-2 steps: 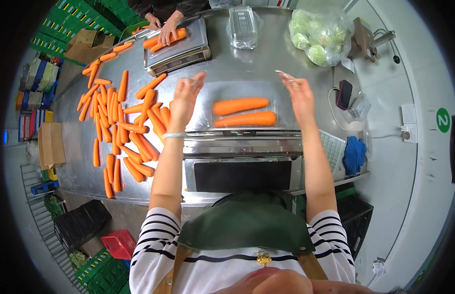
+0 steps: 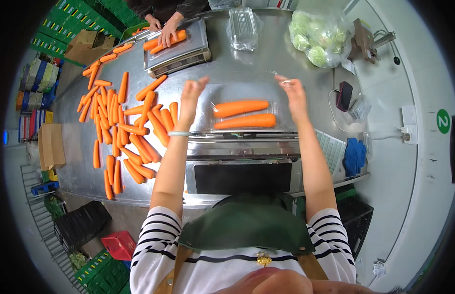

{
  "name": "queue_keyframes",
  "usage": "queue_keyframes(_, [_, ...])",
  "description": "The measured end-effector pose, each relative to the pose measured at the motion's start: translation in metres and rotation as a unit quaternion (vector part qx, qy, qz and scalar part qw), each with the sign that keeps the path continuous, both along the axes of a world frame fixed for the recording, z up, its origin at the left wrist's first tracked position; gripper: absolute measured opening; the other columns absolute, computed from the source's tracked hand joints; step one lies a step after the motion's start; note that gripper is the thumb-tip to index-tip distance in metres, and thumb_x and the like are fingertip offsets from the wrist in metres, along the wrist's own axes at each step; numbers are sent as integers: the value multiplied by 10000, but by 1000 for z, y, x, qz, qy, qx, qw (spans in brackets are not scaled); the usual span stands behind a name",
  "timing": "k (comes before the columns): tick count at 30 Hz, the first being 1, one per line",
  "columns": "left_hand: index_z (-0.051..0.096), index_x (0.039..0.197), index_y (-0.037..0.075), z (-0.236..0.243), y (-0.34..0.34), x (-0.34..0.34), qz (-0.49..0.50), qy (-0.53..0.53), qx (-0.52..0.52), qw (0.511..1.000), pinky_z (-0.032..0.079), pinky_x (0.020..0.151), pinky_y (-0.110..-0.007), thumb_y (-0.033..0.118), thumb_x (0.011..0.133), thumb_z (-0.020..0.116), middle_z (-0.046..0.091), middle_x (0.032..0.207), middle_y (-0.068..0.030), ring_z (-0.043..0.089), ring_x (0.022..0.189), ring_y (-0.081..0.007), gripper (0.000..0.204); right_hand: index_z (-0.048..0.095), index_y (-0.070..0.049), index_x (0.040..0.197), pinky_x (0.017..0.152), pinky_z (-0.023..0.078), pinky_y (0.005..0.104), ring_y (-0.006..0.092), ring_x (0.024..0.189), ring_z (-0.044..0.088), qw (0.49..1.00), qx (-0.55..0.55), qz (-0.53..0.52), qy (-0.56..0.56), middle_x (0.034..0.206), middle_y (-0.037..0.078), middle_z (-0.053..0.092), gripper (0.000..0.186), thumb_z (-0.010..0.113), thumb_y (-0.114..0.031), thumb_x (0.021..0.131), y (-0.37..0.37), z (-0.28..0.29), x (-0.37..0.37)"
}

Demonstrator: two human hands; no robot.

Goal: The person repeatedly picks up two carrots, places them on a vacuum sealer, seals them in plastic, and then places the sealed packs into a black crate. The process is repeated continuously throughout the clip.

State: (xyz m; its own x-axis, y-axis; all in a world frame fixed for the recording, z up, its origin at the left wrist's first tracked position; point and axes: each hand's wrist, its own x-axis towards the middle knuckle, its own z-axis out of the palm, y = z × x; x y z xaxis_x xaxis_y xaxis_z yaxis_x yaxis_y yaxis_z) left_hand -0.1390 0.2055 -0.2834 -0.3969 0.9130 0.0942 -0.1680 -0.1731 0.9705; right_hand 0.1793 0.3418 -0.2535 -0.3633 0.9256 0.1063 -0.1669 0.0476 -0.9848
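Observation:
Two orange carrots, a nearer carrot (image 2: 244,121) and a farther carrot (image 2: 239,108), lie side by side in a clear plastic tray (image 2: 272,110) before me. A thin see-through sheet of cling film (image 2: 247,88) seems to span the space between my hands beyond the tray; its edges are hard to make out. My left hand (image 2: 192,99), with a pale bangle at its wrist, is left of the tray, fingers pinched at the film's far left corner. My right hand (image 2: 295,98) is on the opposite side, thumb and fingers pressed together where a shiny bit of film shows.
Many loose carrots (image 2: 134,130) spread over the steel table at left. Beyond them, a co-worker's hand (image 2: 167,35) rests on carrots on a scale (image 2: 181,62). Stacked clear trays (image 2: 243,29), bagged green vegetables (image 2: 318,36), a phone (image 2: 344,95) and a blue cloth (image 2: 355,156) surround the workspace.
My left hand has shifted slightly right and my right hand slightly left, bringing them a little closer together. The two carrots in the tray stay put.

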Motion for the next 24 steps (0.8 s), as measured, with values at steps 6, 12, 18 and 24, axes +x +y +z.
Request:
queue_keyframes(6, [585,1057,35,-14,8,25,-57,295,-202,932,511,719,-346,226,1023,572,679,841,-128,644,772,-209,195,573,-2,992,711,499,359,205,776,654,897,98,93,-421,850,116,703,298,588,-299,1007,9,-61,2])
queue_keyframes(12, [670,1097,-103,8,-22,3,-202,221,-314,901,481,830,-352,562,1022,487,674,901,-147,601,883,-204,694,648,17,978,688,472,366,181,718,584,893,54,246,-372,772,92,659,444,575,-421,1002,2,-16,17])
queue_keyframes(18, [667,842,-18,30,-50,39,-156,99,-310,933,362,537,-305,531,1045,454,522,621,-31,430,556,-144,623,629,18,910,674,466,322,143,719,552,944,-98,130,-287,730,68,597,515,534,-476,1018,-41,-8,37])
queue_keyframes(24, [574,713,79,74,-153,75,-176,-40,-458,870,200,432,-271,603,998,507,376,562,53,274,461,-69,600,634,7,954,532,439,294,128,564,553,906,-148,195,-346,724,65,607,547,495,-518,1027,-145,49,79])
